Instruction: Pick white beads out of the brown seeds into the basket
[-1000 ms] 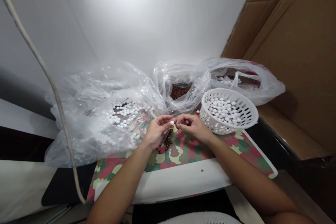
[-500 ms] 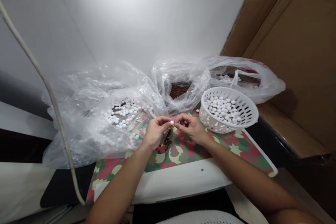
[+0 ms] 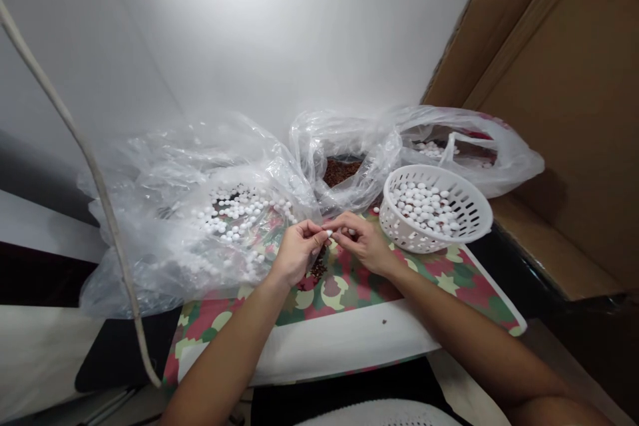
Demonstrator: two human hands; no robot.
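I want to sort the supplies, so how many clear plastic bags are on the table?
3. A large bag with white pieces lies on the left, a middle bag holds brown bits, and a right bag sits behind the white basket. More may be hidden.

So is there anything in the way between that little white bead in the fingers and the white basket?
Nothing visible is. The white bead is pinched where the left hand and right hand meet, and the white basket sits just to its right on the patterned tray, with only the right hand's own fingers between them.
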